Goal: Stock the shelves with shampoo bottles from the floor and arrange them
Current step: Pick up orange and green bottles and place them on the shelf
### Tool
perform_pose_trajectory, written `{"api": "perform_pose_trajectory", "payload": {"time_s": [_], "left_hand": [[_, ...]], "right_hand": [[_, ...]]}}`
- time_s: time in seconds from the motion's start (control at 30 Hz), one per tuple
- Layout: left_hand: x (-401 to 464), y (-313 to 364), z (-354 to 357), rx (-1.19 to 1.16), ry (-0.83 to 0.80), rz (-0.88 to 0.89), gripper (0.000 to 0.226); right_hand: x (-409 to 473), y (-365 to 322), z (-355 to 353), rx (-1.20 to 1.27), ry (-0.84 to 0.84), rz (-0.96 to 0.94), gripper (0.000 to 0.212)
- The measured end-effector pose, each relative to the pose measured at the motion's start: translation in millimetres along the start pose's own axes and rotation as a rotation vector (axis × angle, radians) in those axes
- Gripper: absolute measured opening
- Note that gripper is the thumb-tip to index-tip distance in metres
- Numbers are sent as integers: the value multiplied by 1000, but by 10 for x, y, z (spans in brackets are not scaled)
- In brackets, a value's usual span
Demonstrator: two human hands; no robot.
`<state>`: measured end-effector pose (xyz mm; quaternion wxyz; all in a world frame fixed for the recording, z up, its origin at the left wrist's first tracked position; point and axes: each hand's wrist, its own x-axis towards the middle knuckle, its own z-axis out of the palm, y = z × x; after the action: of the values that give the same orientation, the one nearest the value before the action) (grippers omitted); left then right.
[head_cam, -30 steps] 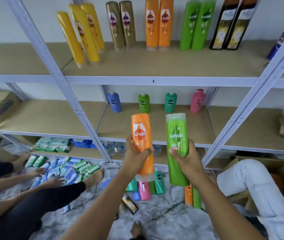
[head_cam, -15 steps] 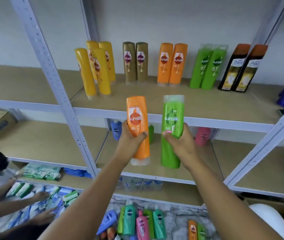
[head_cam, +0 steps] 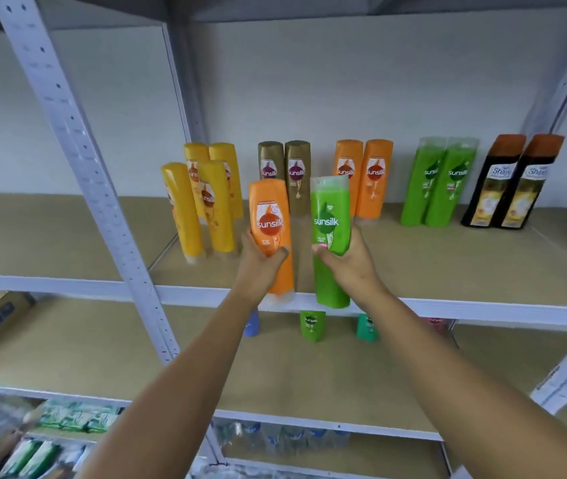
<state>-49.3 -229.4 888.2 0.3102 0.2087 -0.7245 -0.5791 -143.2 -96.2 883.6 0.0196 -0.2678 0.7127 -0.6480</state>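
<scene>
Orange bottle in left hand, green bottle in right hand.

"sunsilk" reads on the held orange bottle and green bottle, and on the shelved brown, orange and green pairs; black bottles read "Shaya".

Orange bottle in the left hand, white-lettered red roundel on its label. Green bottle in the right hand, clear pale cap, white lettering. Tan shelf with white-grey metal frame. Behind, from 9 to 3 o'clock: yellow bottles, olive-gold pair, orange pair, green pair, black pair with brown-orange caps and yellow labels.
</scene>
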Motion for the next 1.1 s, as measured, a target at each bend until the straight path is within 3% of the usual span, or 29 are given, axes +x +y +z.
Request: {"api": "perform_pose_trajectory", "payload": {"time_s": [0.37,0.6,1.1], "left_hand": [[543,-107,6,13,84,59,74],[708,-263,30,81,88,92,77],[981,-374,-15,125,86,116,79]], "right_hand": [[533,181,463,36,-33,-59,42],[726,359,632,3,20,-86,46],[972,495,704,-16,-28,-24,55]]}}
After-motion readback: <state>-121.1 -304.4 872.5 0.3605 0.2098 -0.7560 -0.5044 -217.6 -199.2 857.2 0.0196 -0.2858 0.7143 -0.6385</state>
